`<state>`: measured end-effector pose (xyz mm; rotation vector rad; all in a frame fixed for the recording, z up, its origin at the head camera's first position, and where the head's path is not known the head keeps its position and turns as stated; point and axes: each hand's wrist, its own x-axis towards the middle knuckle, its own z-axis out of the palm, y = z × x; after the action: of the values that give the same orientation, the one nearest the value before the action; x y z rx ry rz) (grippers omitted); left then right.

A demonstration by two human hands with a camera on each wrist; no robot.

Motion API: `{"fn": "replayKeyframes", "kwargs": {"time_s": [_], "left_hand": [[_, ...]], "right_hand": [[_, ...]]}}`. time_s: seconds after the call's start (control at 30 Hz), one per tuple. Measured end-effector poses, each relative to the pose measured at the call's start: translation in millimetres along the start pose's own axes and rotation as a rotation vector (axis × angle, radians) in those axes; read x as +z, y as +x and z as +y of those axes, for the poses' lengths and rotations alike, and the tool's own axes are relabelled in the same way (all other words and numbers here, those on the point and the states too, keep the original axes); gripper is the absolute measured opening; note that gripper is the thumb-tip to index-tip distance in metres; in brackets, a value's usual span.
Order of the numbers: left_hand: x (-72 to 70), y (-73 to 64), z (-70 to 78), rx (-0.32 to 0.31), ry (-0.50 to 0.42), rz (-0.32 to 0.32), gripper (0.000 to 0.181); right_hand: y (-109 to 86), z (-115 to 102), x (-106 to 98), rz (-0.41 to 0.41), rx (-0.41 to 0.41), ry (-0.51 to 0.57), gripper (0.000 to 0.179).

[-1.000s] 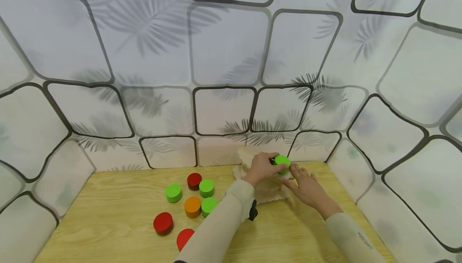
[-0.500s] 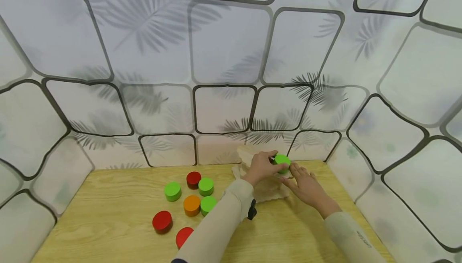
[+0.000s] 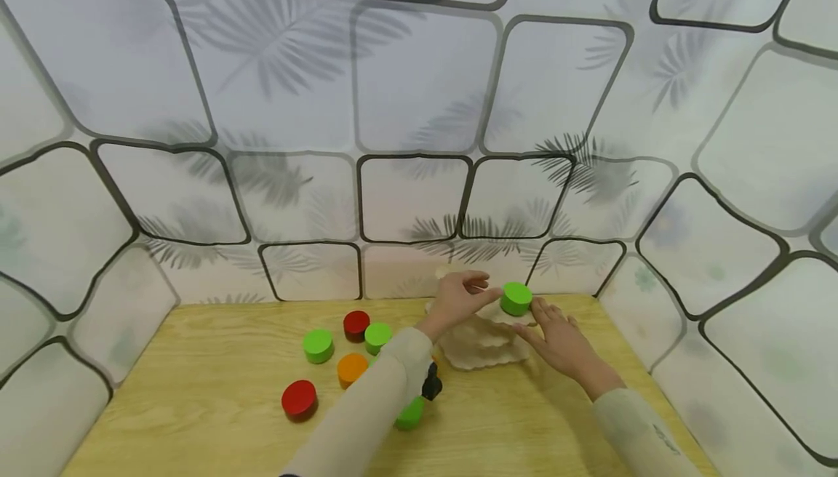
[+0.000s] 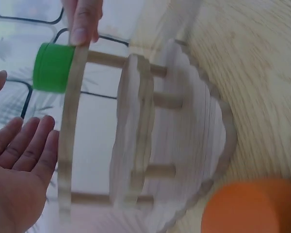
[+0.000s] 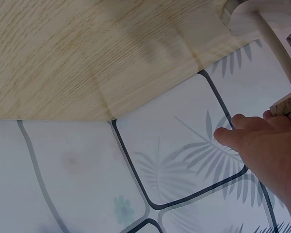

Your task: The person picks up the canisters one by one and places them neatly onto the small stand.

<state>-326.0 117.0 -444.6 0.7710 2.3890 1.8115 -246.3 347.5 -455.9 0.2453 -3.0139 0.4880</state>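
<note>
The pale plywood desk (image 3: pixel 196 419) fills the lower part of the head view, walled in by white panels printed with grey palm leaves and dark rounded outlines (image 3: pixel 419 99).

Near the desk's far edge, right of centre, stands the tiered stand of pale scalloped wooden discs joined by thin dowels (image 3: pixel 481 335). Its long axis runs straight up from the desk, widest disc at the bottom and smallest on top; in the left wrist view the same stand (image 4: pixel 145 141) appears lying sideways, its discs edge-on and dowels horizontal.

The left hand (image 3: pixel 458 295) hovers just left of the stand's top tier, fingers loosely spread and holding nothing. The right hand (image 3: pixel 556 335) lies just right of the stand with straight fingers, its fingertips at the edge of the top tier; the left wrist view shows one fingertip touching that rim.

The green wooden cylinder (image 3: pixel 516 298) sits on the top tier, flat face up, short axis vertical, apart from the left hand's fingers.

Left of the stand, scattered cylinders lie on the desk: a dark red one (image 3: pixel 356 323), a green one (image 3: pixel 377 336) touching it, another green one (image 3: pixel 318 345), an orange one (image 3: pixel 352 369), a red one (image 3: pixel 299 398), and a green one (image 3: pixel 409 414) partly hidden under the left sleeve (image 3: pixel 366 419).
</note>
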Motion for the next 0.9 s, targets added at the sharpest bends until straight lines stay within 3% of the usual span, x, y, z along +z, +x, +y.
{"fn": "replayKeyframes", "kwargs": {"time_s": [0.13,0.43,0.9], "left_hand": [[-23.1,-9.0,1.3,0.025,-0.011,0.001,0.048],[-81.7,-43.6,-4.4,0.007,0.028,-0.049,0.05],[-155.6,-109.9,-28.2,-0.051,0.104,0.047,0.033]], "right_hand": [[-1.0,2,1,0.009,-0.001,-0.002,0.084],[-3.6,7,0,-0.017,0.011,-0.009,0.087],[-2.2,-2,-1,-0.033,-0.011,-0.017,0.087]]}}
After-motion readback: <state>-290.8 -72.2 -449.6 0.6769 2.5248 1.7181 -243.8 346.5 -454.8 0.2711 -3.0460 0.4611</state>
